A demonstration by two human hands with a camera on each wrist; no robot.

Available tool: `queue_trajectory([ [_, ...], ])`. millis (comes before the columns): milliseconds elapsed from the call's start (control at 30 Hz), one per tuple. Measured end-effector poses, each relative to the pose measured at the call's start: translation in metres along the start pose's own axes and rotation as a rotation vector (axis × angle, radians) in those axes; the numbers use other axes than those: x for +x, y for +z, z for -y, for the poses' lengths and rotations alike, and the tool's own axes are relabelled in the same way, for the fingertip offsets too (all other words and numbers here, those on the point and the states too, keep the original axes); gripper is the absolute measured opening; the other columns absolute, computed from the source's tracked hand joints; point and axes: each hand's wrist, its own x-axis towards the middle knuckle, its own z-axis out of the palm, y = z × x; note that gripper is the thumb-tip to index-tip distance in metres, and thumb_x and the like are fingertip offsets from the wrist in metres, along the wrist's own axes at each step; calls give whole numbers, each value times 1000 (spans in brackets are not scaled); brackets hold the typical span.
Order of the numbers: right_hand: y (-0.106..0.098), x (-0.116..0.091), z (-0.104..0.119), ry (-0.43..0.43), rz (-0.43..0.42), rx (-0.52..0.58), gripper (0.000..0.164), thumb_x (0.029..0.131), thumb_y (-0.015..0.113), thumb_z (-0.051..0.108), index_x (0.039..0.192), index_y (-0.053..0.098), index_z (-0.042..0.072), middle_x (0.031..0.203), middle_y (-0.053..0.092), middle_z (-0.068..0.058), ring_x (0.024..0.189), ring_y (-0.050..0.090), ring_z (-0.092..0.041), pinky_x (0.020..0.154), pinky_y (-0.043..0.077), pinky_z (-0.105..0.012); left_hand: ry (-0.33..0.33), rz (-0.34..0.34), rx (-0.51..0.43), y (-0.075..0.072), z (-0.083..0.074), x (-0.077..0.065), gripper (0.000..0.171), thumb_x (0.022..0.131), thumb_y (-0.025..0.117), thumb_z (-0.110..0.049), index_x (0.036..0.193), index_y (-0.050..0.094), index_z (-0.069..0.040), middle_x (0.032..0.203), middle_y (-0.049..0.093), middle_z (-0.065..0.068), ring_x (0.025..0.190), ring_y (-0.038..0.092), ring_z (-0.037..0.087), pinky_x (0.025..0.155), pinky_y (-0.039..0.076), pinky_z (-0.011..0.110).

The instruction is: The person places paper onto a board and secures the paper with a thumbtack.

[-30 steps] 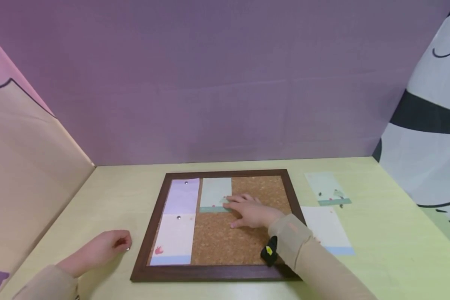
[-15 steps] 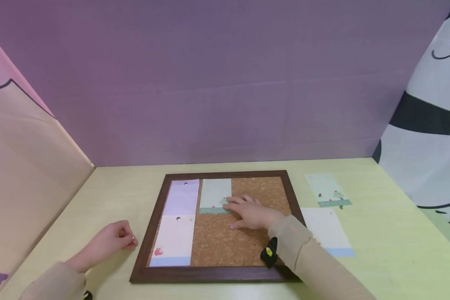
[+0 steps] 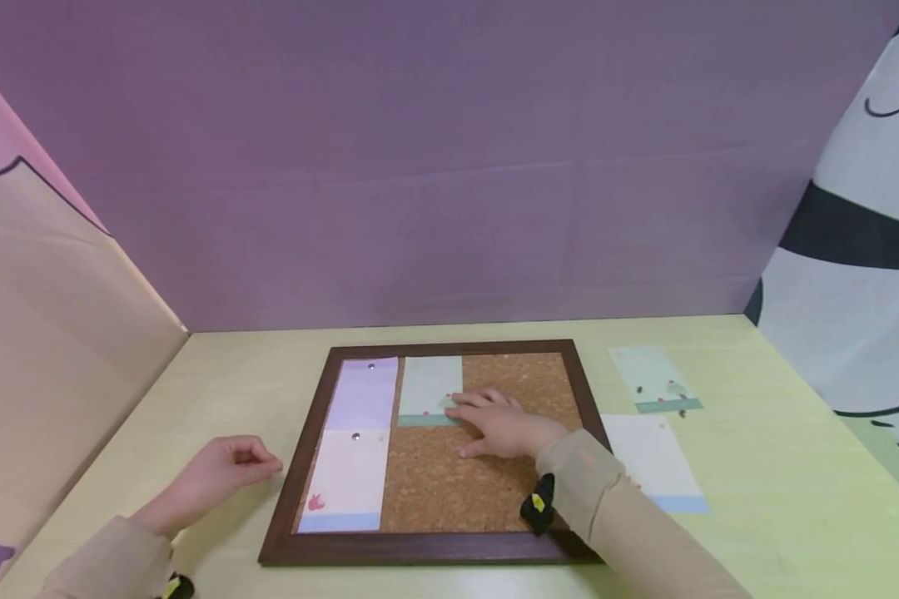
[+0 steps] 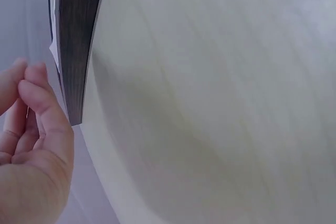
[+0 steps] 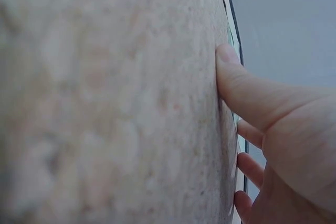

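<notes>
My right hand (image 3: 505,426) rests on the corkboard (image 3: 449,487) with fingers spread, the fingertips on the lower right corner of a pale green note sheet (image 3: 430,384). In the right wrist view the thumb (image 5: 239,82) touches the cork. Left of the board's dark wooden frame, my left hand (image 3: 221,474) hovers over the table, thumb and forefinger pinched together. The silver thumbtack between them is hidden now but showed at the fingertips earlier. A lilac sheet (image 3: 363,395) and a white sheet with a blue band (image 3: 348,478) lie on the board's left side, each with a silver tack.
Right of the board, another pale green sheet (image 3: 648,370) lies on the table (image 3: 779,466), with several small dark bits on and beside it. A white sheet (image 3: 659,457) lies below it, partly behind the right forearm. A purple backdrop (image 3: 449,166) closes off the back.
My left hand has moved up and right toward the board's frame, and turned so that the silver thumbtack at its fingertips is out of sight. The right hand stays in place.
</notes>
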Motion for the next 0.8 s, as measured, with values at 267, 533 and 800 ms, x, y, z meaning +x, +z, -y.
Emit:
queue_trajectory([
  [267, -1, 0, 0, -1, -2, -4, 61, 89, 61, 35, 144, 41, 18, 155, 25, 0, 142, 19, -30, 112, 17, -59, -26, -61, -5, 3, -4, 3, 16, 84, 68, -10, 94, 65, 3, 91, 70, 11, 77, 61, 2, 72, 52, 19],
  [533, 1, 0, -1, 7, 2, 0, 61, 89, 61, 36, 144, 40, 19, 156, 25, 1, 142, 19, -30, 112, 16, -59, 14, -218, 69, 9, -14, 8, 24, 85, 67, -7, 106, 66, 4, 98, 71, 16, 78, 61, -5, 72, 52, 16],
  [800, 1, 0, 0, 8, 5, 4, 61, 90, 61, 34, 144, 39, 18, 156, 23, -1, 142, 17, -31, 112, 15, -59, 79, -323, 134, 16, -22, 13, 8, 83, 69, -3, 90, 69, 0, 88, 70, 11, 72, 57, -4, 66, 52, 18],
])
